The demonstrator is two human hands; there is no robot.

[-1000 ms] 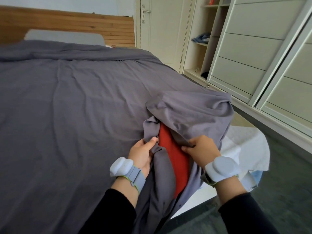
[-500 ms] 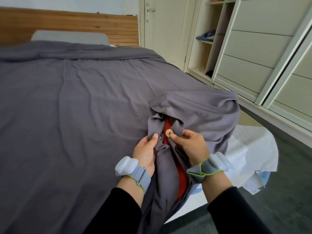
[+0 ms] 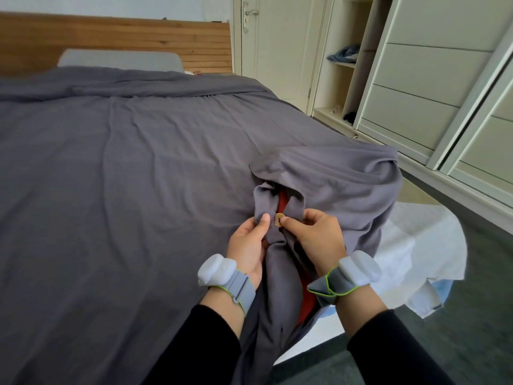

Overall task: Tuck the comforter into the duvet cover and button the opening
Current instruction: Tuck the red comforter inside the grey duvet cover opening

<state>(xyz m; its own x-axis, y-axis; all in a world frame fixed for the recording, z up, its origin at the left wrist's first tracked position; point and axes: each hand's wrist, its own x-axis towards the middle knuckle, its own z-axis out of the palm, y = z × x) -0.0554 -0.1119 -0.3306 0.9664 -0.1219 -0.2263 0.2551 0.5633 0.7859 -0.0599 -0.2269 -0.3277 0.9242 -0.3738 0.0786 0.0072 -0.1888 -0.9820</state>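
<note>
Lower opening: in the lower middle of the frame the grey edges hang between the two wrists, and a strip of the red comforter (image 3: 307, 302) shows there, so this part is not yet closed.
Left hand (image 3: 246, 247): its grip is closed on the left edge of the opening, the thumb lying flat on top of the fabric just beside the button.
Right hand (image 3: 319, 236): its grip pinches the right edge together with the tan button (image 3: 278, 219), thumb tip touching it.
Change: a second ago the opening stood wide and much red was seen; half a second ago the right hand brought the button up; now the two edges almost meet at the centre of the frame (only a thin red line is above the button).
Meaning: I judge the tucking is mostly done and the first buttoning has begun; I cannot tell if the button is already through its hole.
Duvet cover (image 3: 138, 176): spread flat over the bed, from the left edge to the upper middle.
White sheet (image 3: 416, 245): at the right, hanging under the lifted corner.
Far: pillow (image 3: 119, 59) and wooden headboard (image 3: 111, 31) at upper left, wardrobe (image 3: 430, 79) at upper right.
</note>
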